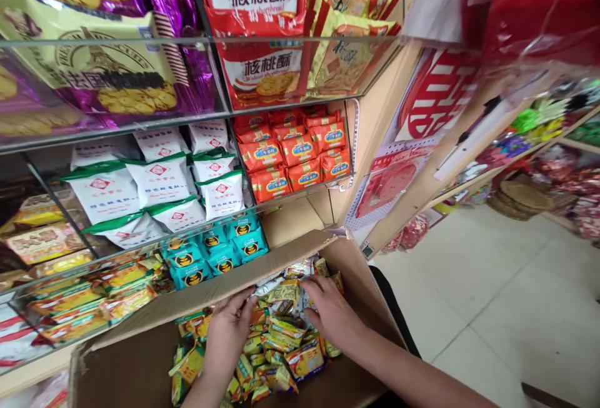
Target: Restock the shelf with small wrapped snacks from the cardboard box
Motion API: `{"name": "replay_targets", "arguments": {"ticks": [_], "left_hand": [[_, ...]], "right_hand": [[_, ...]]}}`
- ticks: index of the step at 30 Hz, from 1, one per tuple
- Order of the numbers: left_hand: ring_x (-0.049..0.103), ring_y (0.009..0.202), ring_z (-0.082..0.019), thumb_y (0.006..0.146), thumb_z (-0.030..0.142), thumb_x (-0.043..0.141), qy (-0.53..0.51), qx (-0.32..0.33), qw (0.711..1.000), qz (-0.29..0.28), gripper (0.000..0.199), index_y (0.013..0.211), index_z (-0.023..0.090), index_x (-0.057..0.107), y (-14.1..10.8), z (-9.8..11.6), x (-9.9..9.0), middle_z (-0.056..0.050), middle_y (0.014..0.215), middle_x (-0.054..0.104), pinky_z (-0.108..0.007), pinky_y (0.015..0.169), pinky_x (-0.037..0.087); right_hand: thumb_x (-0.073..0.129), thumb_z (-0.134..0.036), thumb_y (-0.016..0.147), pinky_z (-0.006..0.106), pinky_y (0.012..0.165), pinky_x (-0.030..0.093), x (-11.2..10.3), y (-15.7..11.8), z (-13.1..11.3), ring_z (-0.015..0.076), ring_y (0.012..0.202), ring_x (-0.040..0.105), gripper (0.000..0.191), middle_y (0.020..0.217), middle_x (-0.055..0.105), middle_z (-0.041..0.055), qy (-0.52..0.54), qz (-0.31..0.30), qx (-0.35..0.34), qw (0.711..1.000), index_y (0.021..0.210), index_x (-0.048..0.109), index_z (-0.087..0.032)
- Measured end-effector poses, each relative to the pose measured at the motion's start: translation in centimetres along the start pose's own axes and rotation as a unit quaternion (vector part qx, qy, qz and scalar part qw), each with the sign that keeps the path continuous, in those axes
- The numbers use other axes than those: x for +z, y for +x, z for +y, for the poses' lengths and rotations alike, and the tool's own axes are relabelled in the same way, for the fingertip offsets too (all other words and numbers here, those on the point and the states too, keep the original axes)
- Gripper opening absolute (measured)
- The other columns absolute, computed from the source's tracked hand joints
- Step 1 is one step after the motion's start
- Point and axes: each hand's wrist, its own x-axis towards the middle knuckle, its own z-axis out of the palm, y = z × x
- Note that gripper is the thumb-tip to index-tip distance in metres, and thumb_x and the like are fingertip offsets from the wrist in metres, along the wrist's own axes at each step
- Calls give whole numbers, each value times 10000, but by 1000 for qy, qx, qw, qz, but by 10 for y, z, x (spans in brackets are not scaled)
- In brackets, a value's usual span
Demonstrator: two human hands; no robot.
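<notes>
Both my hands are inside a cardboard box [370, 283] with a heap of small wrapped snack packets [281, 333], mostly yellow and green. The thumb and fingers of my left hand [229, 323] close at the edge of a silver packet [268, 285] by the box's far wall. My right hand [330, 311] curves over the heap's right side, its thumb and fingers around silver-and-white packets [304, 302]. How many packets lie under its palm is hidden. An orange-and-yellow packet [307, 358] lies below that hand.
Clear-fronted shelves behind the box hold red packets [297, 152], white-and-green bags [162, 183], teal packets [225, 255] and yellow packets [126, 283]. Larger biscuit bags [262, 52] fill the upper shelf. To the right are tiled floor [473, 295] and another stocked shelf [520, 152].
</notes>
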Motion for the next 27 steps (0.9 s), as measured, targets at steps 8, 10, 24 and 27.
{"name": "replay_targets", "arguments": {"ticks": [8, 10, 24, 27], "left_hand": [[650, 826, -279, 739, 533, 480, -68, -122, 990, 18, 453, 943, 153, 620, -23, -7, -18, -99, 822, 699, -339, 644, 509], [566, 1027, -306, 716, 528, 507, -75, -117, 990, 35, 499, 1046, 160, 578, -33, -4, -20, -135, 1046, 638, -382, 753, 487], [479, 470, -144, 696, 629, 487, -266, -205, 942, -4, 436, 676, 205, 590, -44, 78, -24, 40, 483, 501, -233, 427, 429], [441, 410, -130, 688, 653, 469, -247, -226, 942, 14, 450, 717, 217, 576, -49, 85, -29, 58, 463, 482, -226, 379, 397]], "right_hand": [[422, -119, 815, 331, 855, 382, 4, 32, -10, 232, 997, 529, 270, 1060, 590, 116, -16, -84, -14, 996, 1014, 599, -160], [397, -206, 865, 302, 799, 402, -4, 26, -9, 213, 930, 562, 246, 970, 625, 104, 1, -78, 0, 997, 1006, 593, -157], [561, -581, 713, 231, 562, 443, -16, -17, -41, 101, 541, 537, 431, 610, 560, -9, 589, -151, 147, 780, 704, 551, -150], [666, -436, 683, 242, 621, 459, -22, -22, -42, 102, 608, 557, 343, 727, 597, -1, 593, -161, 112, 781, 853, 569, -155]]}}
